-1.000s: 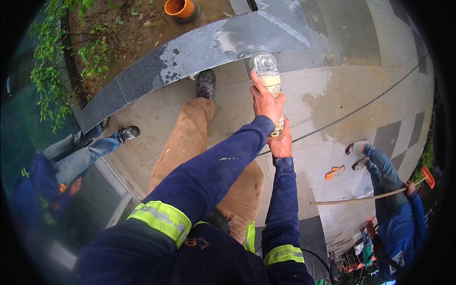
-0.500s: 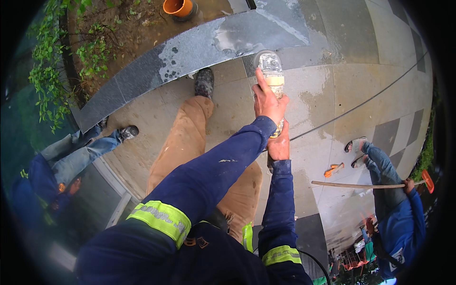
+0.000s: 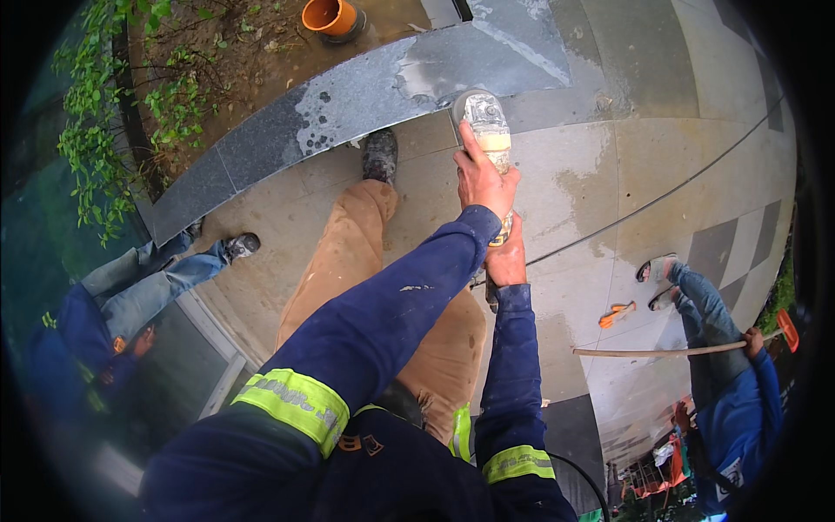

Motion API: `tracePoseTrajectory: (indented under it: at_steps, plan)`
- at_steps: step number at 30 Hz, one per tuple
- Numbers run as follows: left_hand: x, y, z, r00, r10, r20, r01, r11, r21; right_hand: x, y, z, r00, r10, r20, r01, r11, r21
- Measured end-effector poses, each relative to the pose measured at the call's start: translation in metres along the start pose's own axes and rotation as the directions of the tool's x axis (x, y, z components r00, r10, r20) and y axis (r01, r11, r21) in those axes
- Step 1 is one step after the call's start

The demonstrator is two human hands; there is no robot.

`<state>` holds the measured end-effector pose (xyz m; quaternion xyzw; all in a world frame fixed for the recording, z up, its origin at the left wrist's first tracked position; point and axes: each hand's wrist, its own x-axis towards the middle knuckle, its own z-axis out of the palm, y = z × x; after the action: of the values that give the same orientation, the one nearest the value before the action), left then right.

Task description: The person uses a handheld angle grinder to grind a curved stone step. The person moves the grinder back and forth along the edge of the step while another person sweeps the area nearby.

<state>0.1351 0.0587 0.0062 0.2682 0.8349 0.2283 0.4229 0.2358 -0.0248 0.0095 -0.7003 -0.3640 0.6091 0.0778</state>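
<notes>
My left hand point(image 3: 486, 184) is wrapped round the front body of an angle grinder point(image 3: 493, 139), its index finger stretched along the tool. Behind it my right hand point(image 3: 507, 258) grips the grinder's rear end, which is mostly hidden. Pale dried slurry coats the tool's head and a yellowish band circles its body. The grinder's disc end is at the outer edge of a grey stone ledge point(image 3: 348, 98); whether it touches the stone cannot be made out. Wet pale patches and dark round spots mark the ledge's top.
An orange pipe point(image 3: 330, 17) stands in the muddy planting bed behind the ledge. A black cable point(image 3: 657, 198) crosses the paving. To the right, a person point(image 3: 729, 391) holds a long wooden handle point(image 3: 661, 352) near orange gloves point(image 3: 616, 314). Another person point(image 3: 113, 322) is at the left.
Both hands have shifted slightly left with the grinder, its head now a little further along the ledge's edge. The view has shifted slightly too.
</notes>
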Motion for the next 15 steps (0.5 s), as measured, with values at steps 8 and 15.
tracePoseTrajectory:
  at_steps: [8,15]
  plan:
    - [-0.006,-0.02,-0.011,0.997,0.006,-0.077,-0.005,1.0,0.017,-0.008,0.004,0.01,0.997,-0.021,0.075,0.021,1.0,0.005]
    - [-0.001,0.0,0.01,1.0,0.006,-0.008,-0.006,1.0,0.021,0.004,0.008,-0.005,1.0,0.023,-0.007,-0.023,0.999,-0.036]
